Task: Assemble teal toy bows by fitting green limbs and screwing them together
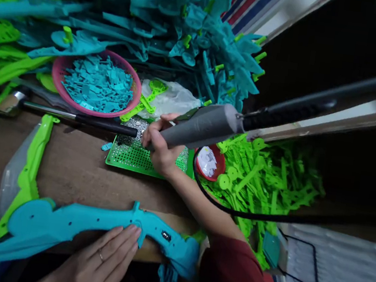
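"Head view: where is the turquoise piece (104,219) lying?"

"Along the near edge of the bench (77,163), long axis running left to right; the left hand (103,261), nearer, is resting flat on it."

"Right hand (160,151)?"

"Gripping the grey tool (203,127), hovering beyond the piece, over the green tray (136,165)."

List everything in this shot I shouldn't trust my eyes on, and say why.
Head view throughout:
- Gray tool: its front end is mostly hidden behind the right hand.
- Teal part: left end cut off by the picture's left edge; surface under the left hand covered.
- Metal pieces in the green tray: too small and blurred to identify.
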{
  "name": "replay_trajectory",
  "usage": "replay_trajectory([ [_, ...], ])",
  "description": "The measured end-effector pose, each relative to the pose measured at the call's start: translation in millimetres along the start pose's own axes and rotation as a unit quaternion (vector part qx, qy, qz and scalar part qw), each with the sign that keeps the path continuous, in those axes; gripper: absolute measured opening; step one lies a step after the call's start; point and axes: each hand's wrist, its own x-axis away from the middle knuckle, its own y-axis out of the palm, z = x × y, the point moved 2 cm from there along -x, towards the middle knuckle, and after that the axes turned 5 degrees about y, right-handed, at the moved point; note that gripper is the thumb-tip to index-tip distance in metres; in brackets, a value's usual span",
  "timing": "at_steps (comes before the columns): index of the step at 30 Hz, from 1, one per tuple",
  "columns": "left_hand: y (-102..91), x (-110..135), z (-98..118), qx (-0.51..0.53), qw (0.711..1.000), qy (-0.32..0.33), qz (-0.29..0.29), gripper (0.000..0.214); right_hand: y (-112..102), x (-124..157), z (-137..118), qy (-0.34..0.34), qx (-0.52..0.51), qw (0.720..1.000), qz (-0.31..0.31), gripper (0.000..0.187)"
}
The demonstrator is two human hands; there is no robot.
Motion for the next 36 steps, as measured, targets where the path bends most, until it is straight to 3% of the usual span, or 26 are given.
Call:
replay_trajectory([
  [13, 4.2, 2, -1, 0.033, 0.999, -0.021, 0.025, 0.038, 7, -8, 18, -0.062, -0.04, 0.997, -0.012, 0.035],
  [17, 6.4, 5, -2, 0.037, 0.998, -0.02, 0.045, 0.038, 3, -5, -7, -0.073, -0.02, 0.997, 0.012, 0.035],
  [20, 8.0, 8, 1, 0.021, 0.998, -0.033, 0.044, 0.037, -5, 22, -52, -0.048, -0.035, 0.998, 0.034, 0.03],
  [23, 8.1, 11, 5, -0.009, 0.997, -0.05, 0.051, 0.034, -5, 66, -89, 0.024, -0.02, 0.999, -0.028, 0.027],
  [25, 8.2, 13, 8, -0.005, 0.996, -0.06, 0.058, 0.033, -1, 97, -98, 0.0, -0.038, 0.998, -0.041, 0.032],
  [28, 9.2, 15, 10, 0.01, 0.996, -0.064, 0.058, 0.035, 7, 129, -89, -0.01, -0.046, 0.999, 0.004, 0.036],
  [31, 10.2, 15, 10, 0.016, 0.996, -0.072, 0.056, 0.037, 13, 142, -73, 0.003, -0.026, 1.0, 0.017, 0.033],
  [33, 10.2, 15, 11, 0.025, 0.995, -0.078, 0.064, 0.039, 14, 144, -65, 0.0, -0.018, 1.0, -0.005, 0.03],
  [36, 9.9, 15, 12, 0.037, 0.993, -0.082, 0.076, 0.039, 12, 141, -55, -0.023, -0.032, 0.995, -0.089, 0.016],
])
